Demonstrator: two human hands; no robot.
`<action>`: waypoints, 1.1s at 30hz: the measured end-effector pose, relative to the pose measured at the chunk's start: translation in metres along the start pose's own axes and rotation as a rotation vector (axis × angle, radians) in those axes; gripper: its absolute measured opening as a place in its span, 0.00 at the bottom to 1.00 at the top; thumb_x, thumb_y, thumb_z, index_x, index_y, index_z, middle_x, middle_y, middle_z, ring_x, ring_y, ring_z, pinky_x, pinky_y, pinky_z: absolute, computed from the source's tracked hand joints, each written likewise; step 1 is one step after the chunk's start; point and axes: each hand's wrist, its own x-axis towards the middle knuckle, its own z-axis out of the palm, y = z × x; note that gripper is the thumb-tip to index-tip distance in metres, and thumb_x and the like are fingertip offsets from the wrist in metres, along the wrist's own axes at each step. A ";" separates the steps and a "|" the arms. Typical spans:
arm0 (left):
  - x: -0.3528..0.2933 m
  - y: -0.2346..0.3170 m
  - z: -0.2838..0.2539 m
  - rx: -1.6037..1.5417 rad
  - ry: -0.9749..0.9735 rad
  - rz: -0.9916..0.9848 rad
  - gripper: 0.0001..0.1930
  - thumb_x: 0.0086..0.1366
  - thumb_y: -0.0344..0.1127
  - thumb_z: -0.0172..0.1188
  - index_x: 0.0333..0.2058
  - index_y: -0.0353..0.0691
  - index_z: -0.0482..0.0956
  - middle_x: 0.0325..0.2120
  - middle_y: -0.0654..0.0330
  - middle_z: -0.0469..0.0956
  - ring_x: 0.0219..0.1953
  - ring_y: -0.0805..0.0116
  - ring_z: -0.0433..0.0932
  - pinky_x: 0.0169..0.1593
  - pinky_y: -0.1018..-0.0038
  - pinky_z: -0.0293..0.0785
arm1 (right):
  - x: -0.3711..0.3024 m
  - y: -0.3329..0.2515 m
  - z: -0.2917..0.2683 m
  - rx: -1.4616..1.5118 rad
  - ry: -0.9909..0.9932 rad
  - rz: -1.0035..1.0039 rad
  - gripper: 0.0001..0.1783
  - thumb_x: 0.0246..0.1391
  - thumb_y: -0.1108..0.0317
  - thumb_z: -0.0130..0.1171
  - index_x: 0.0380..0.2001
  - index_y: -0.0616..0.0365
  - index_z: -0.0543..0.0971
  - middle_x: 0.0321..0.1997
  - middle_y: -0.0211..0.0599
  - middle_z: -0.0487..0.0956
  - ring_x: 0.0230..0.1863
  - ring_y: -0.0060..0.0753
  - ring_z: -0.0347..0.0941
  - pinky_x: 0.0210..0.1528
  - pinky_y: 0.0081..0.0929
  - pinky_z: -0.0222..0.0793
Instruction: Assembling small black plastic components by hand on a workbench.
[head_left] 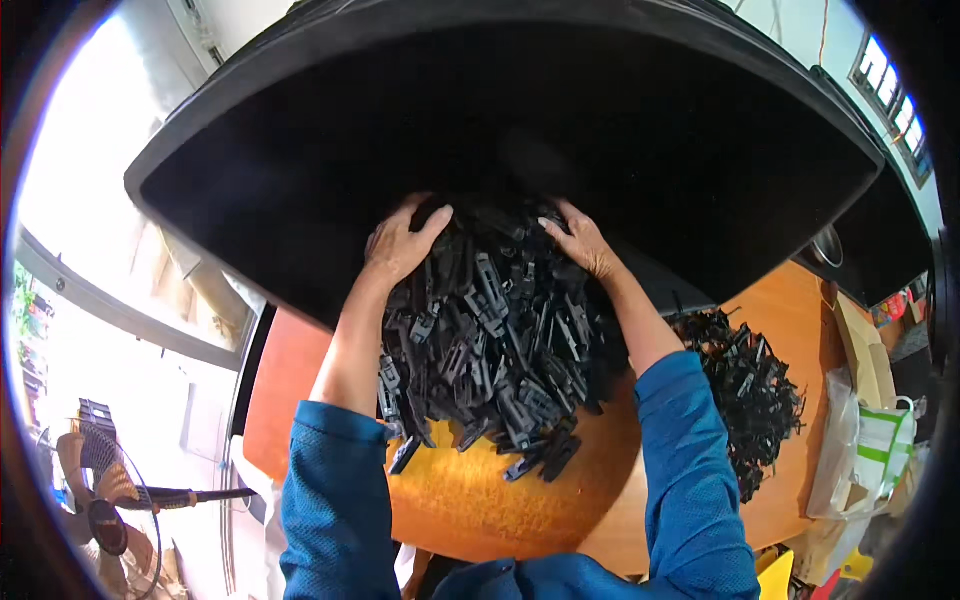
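A heap of small black plastic parts (490, 340) lies between my forearms, spilling from the dark mouth of a large black bin (700, 130) onto the orange-brown table (470, 510). My left hand (400, 242) touches the heap's far left side, thumb spread from the fingers. At the far right side of the heap is my right hand (584, 242), its thumb also apart from the fingers. The fingertips of both hands are partly lost in the bin's shadow. Neither hand has closed around a part that I can make out.
A second pile of thin black pieces (745, 400) sits on the table to the right. Beyond it are a clear plastic bag (835, 440) and a white-and-green bag (885, 450). A fan (105, 515) stands at the lower left, near a bright window.
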 end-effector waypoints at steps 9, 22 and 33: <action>-0.076 0.006 -0.017 -0.019 0.207 0.278 0.26 0.65 0.52 0.50 0.57 0.47 0.67 0.59 0.49 0.61 0.60 0.47 0.61 0.61 0.58 0.57 | -0.058 -0.013 -0.028 -0.166 0.053 0.030 0.35 0.53 0.46 0.57 0.61 0.48 0.65 0.59 0.47 0.68 0.59 0.51 0.62 0.61 0.41 0.59; -0.312 -0.002 -0.017 0.162 -0.103 0.703 0.21 0.46 0.30 0.65 0.42 0.38 0.74 0.52 0.49 0.66 0.57 0.48 0.63 0.59 0.55 0.56 | -0.308 -0.059 -0.106 -0.866 0.518 -0.003 0.35 0.39 0.49 0.67 0.51 0.50 0.71 0.56 0.42 0.66 0.60 0.48 0.58 0.55 0.47 0.55; -0.345 0.015 0.039 0.155 -0.136 0.623 0.19 0.50 0.37 0.65 0.42 0.43 0.75 0.52 0.53 0.66 0.59 0.49 0.61 0.59 0.54 0.55 | -0.352 -0.027 -0.137 -0.803 0.389 -0.002 0.15 0.52 0.61 0.61 0.43 0.53 0.75 0.47 0.41 0.70 0.48 0.49 0.68 0.47 0.40 0.63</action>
